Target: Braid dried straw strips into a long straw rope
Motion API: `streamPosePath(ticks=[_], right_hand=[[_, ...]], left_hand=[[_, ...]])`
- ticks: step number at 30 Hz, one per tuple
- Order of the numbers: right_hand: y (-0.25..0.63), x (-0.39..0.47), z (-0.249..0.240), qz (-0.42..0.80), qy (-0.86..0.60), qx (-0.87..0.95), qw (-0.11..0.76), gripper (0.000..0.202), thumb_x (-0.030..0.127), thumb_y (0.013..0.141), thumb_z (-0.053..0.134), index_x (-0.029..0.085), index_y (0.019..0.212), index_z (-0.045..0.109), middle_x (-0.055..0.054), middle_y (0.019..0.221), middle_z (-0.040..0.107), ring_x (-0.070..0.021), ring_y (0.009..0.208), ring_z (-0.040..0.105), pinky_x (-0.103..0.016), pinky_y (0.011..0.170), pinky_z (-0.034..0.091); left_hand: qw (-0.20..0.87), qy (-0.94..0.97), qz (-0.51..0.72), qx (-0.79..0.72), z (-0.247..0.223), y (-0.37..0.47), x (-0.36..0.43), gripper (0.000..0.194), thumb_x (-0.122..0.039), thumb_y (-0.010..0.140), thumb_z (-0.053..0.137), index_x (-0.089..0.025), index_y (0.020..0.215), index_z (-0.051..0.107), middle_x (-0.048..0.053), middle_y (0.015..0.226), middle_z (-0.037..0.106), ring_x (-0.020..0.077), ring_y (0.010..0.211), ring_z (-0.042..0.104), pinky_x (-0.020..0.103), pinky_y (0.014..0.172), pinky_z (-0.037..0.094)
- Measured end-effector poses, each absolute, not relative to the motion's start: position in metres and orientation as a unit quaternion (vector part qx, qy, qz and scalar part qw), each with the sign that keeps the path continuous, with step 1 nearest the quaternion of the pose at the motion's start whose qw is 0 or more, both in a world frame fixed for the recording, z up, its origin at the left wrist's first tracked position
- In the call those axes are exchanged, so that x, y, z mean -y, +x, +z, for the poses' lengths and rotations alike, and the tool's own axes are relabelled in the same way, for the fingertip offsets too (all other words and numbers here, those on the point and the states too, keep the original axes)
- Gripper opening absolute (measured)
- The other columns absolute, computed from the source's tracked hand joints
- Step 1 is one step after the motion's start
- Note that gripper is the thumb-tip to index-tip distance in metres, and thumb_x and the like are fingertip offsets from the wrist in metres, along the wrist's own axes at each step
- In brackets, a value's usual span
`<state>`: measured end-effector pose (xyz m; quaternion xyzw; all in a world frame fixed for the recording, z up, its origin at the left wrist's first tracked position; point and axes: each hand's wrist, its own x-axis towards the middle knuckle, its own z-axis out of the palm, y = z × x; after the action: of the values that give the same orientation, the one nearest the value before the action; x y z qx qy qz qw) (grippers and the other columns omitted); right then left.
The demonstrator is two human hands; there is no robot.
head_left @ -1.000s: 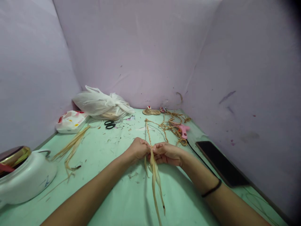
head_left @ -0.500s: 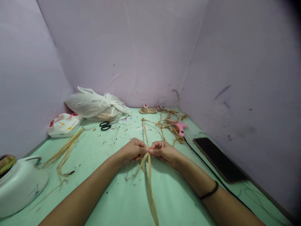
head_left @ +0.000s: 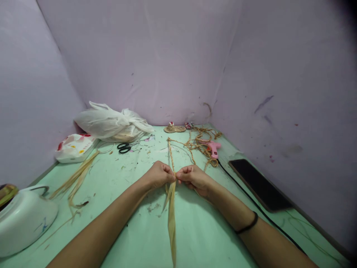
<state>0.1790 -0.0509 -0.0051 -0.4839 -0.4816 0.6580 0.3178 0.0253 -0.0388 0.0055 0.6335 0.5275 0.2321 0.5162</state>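
Note:
A thin braided straw cord (head_left: 171, 154) runs from the far part of the table down to my fingertips. My left hand (head_left: 161, 175) pinches the cord's near end between thumb and forefinger. My right hand (head_left: 192, 176) pinches right beside it, its fingertips almost touching the left ones. From under the fingers, loose flat straw strands (head_left: 172, 219) hang toward me. The exact crossing of the strands is hidden by the fingertips.
Black-handled scissors (head_left: 124, 148), a knotted white plastic bag (head_left: 111, 123) and a tissue pack (head_left: 75, 148) lie at the back left. Loose straw (head_left: 80, 169) and a white pot (head_left: 30, 219) are left. A pink glue gun (head_left: 214, 149), coiled braid (head_left: 203, 134) and phone (head_left: 259, 184) lie right.
The long loose strand has swung left and now shows its wider, flat side. Both hands stay at nearly the same spot, still pinching; the whole view has shifted slightly.

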Motion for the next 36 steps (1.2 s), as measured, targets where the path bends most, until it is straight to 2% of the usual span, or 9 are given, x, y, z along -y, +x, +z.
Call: streamPosePath(ticks=[8, 12, 19, 24, 31, 36], right_hand=[[0.171, 0.051, -0.014, 0.568, -0.534, 0.526, 0.34, 0.023, 0.031, 0.06, 0.06, 0.016, 0.051, 0.044, 0.009, 0.039, 0.033, -0.0019, 0.033, 0.022, -0.02, 0.034, 0.011], [0.17, 0.052, -0.017, 0.56, -0.528, 0.535, 0.349, 0.031, 0.04, 0.062, 0.06, 0.017, 0.051, 0.042, 0.009, 0.038, 0.031, -0.0022, 0.033, 0.02, -0.02, 0.035, 0.011], [0.173, 0.052, -0.018, 0.561, -0.495, 0.56, 0.356, 0.034, 0.043, 0.065, 0.059, 0.016, 0.049, 0.044, 0.008, 0.038, 0.033, -0.0022, 0.034, 0.02, -0.021, 0.036, 0.01], [0.178, 0.053, -0.011, 0.623, -0.455, 0.534, 0.345, 0.02, 0.033, 0.06, 0.06, 0.014, 0.059, 0.054, 0.005, 0.045, 0.047, -0.0021, 0.032, 0.022, -0.022, 0.035, 0.01], [0.174, 0.051, -0.016, 0.568, -0.501, 0.539, 0.369, 0.014, 0.026, 0.058, 0.058, 0.015, 0.053, 0.05, 0.009, 0.038, 0.034, -0.0028, 0.034, 0.022, -0.021, 0.037, 0.013], [0.169, 0.054, -0.017, 0.548, -0.526, 0.543, 0.358, 0.014, 0.023, 0.058, 0.056, 0.016, 0.05, 0.048, 0.009, 0.037, 0.035, -0.0034, 0.035, 0.023, -0.02, 0.038, 0.015]], left_hand=[[0.416, 0.705, 0.237, -0.523, -0.001, 0.024, 0.038, 0.013, -0.023, 0.053, 0.051, -0.012, 0.048, 0.054, -0.002, 0.046, 0.042, 0.0073, 0.047, 0.034, 0.02, 0.045, 0.025], [0.434, 0.711, 0.238, -0.499, -0.001, 0.024, 0.038, 0.015, -0.026, 0.055, 0.051, -0.012, 0.048, 0.052, -0.003, 0.045, 0.038, 0.0068, 0.047, 0.031, 0.02, 0.046, 0.025], [0.433, 0.691, 0.252, -0.521, 0.001, 0.025, 0.039, 0.014, -0.022, 0.053, 0.05, -0.014, 0.043, 0.045, -0.004, 0.043, 0.032, 0.0056, 0.045, 0.026, 0.02, 0.043, 0.02], [0.473, 0.668, 0.245, -0.519, 0.007, 0.024, 0.04, 0.009, -0.019, 0.053, 0.051, -0.012, 0.048, 0.053, -0.005, 0.04, 0.035, 0.0055, 0.042, 0.028, 0.02, 0.042, 0.02], [0.419, 0.732, 0.212, -0.493, 0.011, 0.022, 0.043, 0.015, -0.024, 0.057, 0.048, -0.013, 0.047, 0.05, -0.005, 0.043, 0.034, 0.0059, 0.044, 0.029, 0.02, 0.043, 0.022], [0.324, 0.753, 0.132, -0.557, 0.019, 0.022, 0.048, 0.017, -0.021, 0.057, 0.045, -0.013, 0.053, 0.059, -0.001, 0.046, 0.046, 0.0098, 0.046, 0.041, 0.021, 0.044, 0.027]])
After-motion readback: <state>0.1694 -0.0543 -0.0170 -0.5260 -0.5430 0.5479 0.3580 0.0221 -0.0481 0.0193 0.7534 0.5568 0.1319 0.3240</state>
